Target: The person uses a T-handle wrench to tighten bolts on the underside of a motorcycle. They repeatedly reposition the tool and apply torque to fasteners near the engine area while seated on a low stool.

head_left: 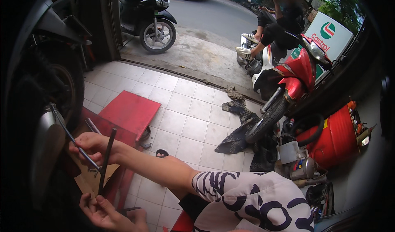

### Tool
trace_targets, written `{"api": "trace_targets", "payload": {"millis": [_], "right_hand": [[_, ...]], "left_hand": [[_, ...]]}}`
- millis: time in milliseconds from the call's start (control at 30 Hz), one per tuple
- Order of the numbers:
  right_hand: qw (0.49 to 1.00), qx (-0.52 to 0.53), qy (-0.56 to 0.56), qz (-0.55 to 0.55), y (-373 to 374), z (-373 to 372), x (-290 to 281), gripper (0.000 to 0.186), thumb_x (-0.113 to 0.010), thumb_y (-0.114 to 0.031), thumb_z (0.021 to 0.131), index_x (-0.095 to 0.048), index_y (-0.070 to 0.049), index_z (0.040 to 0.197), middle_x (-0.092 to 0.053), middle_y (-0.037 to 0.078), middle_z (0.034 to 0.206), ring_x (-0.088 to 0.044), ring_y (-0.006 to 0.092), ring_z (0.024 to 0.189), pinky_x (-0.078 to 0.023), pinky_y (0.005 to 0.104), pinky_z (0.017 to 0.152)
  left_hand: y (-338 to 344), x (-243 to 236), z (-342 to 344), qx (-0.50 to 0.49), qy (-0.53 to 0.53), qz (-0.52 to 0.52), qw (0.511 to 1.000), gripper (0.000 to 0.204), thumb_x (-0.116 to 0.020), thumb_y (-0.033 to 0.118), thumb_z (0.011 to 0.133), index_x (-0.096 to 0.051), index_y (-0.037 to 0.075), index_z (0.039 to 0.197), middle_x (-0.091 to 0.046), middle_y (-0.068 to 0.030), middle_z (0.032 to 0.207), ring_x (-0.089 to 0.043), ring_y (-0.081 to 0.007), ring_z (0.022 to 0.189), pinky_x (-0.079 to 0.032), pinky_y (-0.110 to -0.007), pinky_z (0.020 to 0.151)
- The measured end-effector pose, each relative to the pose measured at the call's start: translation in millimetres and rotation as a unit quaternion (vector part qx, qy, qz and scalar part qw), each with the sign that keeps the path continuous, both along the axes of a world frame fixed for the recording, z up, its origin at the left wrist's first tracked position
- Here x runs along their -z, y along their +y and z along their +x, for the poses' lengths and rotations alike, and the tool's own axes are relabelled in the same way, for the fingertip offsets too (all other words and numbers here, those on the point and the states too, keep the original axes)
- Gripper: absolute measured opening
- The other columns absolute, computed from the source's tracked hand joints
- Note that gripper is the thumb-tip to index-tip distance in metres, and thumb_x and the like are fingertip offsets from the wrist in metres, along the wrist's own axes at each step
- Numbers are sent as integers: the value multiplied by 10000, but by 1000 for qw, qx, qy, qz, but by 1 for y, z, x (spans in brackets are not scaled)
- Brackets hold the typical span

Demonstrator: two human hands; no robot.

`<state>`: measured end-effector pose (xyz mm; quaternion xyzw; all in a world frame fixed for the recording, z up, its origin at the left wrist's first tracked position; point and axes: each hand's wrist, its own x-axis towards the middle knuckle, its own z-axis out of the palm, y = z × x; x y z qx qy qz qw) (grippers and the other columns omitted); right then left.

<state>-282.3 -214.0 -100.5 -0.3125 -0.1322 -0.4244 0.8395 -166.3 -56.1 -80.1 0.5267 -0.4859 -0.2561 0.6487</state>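
Note:
A slim silver metal rod (84, 154) is gripped in my right hand (91, 146), the fingers curled round it. Its upper end reaches the rounded silver part (49, 127) beside a motorbike's wheel (68, 82) on the left. Near the rod's lower end, a straight dark bar (108, 158) crosses it; whether the two are joined I cannot tell. Below, my left hand (108, 213) pinches the bar's bottom end between thumb and fingers. A brown cardboard piece (88, 180) lies under both hands.
A red platform (129, 108) stands on the white tiled floor (185, 127). To the right are a red motorbike (294, 82) with a person (284, 26) seated on it, dark cloths (236, 135), a red tank (335, 137) and loose tools. A black scooter (150, 20) stands outside.

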Motion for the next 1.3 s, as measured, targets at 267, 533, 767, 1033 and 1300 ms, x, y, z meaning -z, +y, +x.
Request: {"api": "trace_targets", "payload": {"millis": [267,533,767,1033,1300], "right_hand": [[998,-36,-53,13,4,-3,-6,240,-615,-224,914,-573,12,927,-558,34,613,-452,64,439,-361,167,411],[999,22,47,8,10,-15,-14,243,-583,-225,927,-560,12,978,-527,23,596,-425,59,430,-324,170,391],[996,41,80,10,14,-21,-17,251,-555,-226,939,-549,11,1021,-500,13,582,-402,54,423,-292,173,374],[989,67,130,31,15,-23,-31,266,-523,-227,953,-536,11,1071,-469,2,565,-375,49,415,-256,177,355],[941,165,296,-21,23,-46,-55,455,-407,-147,953,-393,76,1349,-326,-37,514,-273,38,417,-237,190,389]], "left_hand": [[-17,14,-60,343,447,-90,821,595,-315,498,989,-351,35,1363,-396,-197,1404,-427,-303,1274,-323,-387,1103],[-44,-4,-67,372,399,-144,825,539,-314,655,917,-435,130,928,-466,-148,1304,-435,-259,1259,-311,-490,1105],[-40,-16,-69,467,489,-166,718,538,-334,604,942,-484,96,1035,-443,-161,1275,-428,-270,1201,-290,-438,1128],[-39,-27,-54,427,394,-109,807,568,-367,644,906,-384,77,890,-421,-132,1073,-409,-238,982,-363,-388,980],[0,8,-40,409,167,60,895,503,-490,271,981,-345,-12,1371,-504,-209,1295,-538,-281,1192,-444,-345,947]]}}
